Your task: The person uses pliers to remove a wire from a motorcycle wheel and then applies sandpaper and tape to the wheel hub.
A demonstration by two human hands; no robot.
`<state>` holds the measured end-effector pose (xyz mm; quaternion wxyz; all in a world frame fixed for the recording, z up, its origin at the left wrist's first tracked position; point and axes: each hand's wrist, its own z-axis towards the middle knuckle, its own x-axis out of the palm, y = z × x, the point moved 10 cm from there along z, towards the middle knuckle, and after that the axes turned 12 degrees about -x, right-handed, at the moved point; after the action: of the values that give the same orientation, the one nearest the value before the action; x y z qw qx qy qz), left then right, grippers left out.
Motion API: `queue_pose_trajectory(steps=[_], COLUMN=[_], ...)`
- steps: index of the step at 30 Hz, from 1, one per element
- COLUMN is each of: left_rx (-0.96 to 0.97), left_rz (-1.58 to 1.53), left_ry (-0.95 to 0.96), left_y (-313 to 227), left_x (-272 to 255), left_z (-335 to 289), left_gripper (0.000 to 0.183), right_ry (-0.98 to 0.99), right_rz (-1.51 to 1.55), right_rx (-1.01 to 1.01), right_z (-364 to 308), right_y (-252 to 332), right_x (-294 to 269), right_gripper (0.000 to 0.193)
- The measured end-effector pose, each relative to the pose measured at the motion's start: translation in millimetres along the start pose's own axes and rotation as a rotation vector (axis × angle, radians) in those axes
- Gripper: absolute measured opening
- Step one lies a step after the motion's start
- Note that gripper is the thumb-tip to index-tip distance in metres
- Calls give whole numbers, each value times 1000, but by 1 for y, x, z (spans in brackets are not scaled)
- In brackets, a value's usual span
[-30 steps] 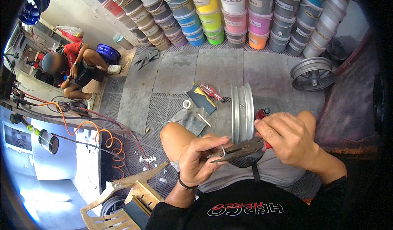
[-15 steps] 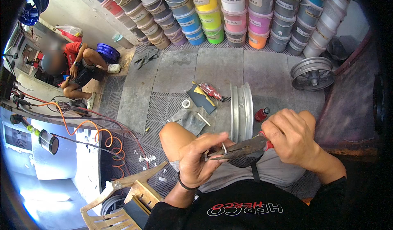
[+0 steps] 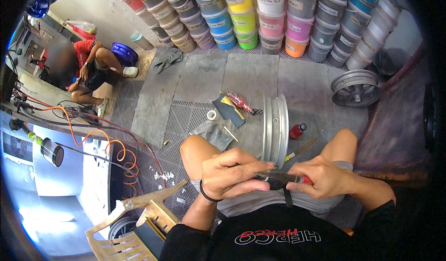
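Observation:
My right hand (image 3: 320, 175) is closed round the red handles of pliers (image 3: 278, 176), whose dark jaws point left over my lap. The fingers of my left hand (image 3: 232, 175) are closed at the jaw tips. Between them shows a small silvery metal piece (image 3: 264, 178), mostly hidden by fingers and jaws. Just beyond my hands a silver wheel rim (image 3: 282, 131) stands on edge between my knees. To its right are a dark red bottle (image 3: 297, 131) and a thin stick-like tool (image 3: 304, 148) with a yellow end.
Left of the rim lie a tape roll (image 3: 211, 115), a dark sheet (image 3: 227, 111), a red tool (image 3: 240, 101) and a grey cloth (image 3: 211, 134). Paint buckets (image 3: 271, 24) line the back wall. A wooden-looking chair (image 3: 123, 217), hoses (image 3: 132, 161) and a seated person (image 3: 88, 59) are left.
My right hand has moved down and nearer, levelling the pliers. My left hand has turned over, its fingers now reaching right across the jaw tips. The stick-like tool has come into sight.

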<state>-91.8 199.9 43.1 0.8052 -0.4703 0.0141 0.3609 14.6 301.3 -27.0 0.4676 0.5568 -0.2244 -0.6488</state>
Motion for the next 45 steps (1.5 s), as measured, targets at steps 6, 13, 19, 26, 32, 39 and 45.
queue_pose_trajectory(steps=[6,13,19,26,32,39,45], left_rx=[70,51,62,-621,-615,-712,-725], left_rz=[-118,-123,440,-1111,-1536,-1520,-1580], left_ry=[99,133,-316,-416,-135,-231,-200], left_y=[4,21,20,94,80,84,82], left_x=[1,10,-11,53,81,89,94], left_z=[10,12,-2,-51,-27,-33,-34], left_gripper=[28,25,66,47,33,29,29], right_ry=[107,66,-180,-415,-493,-458,-465], right_rz=[522,610,537,356,320,374,387], right_rx=[83,142,116,35,-67,-44,-91], right_z=[-8,-17,-16,-14,-12,-19,-17], right_y=[-4,-16,-44,-57,-48,-51,-46], right_x=[35,45,36,35,41,45,44], right_gripper=[27,25,24,19,20,20,22])
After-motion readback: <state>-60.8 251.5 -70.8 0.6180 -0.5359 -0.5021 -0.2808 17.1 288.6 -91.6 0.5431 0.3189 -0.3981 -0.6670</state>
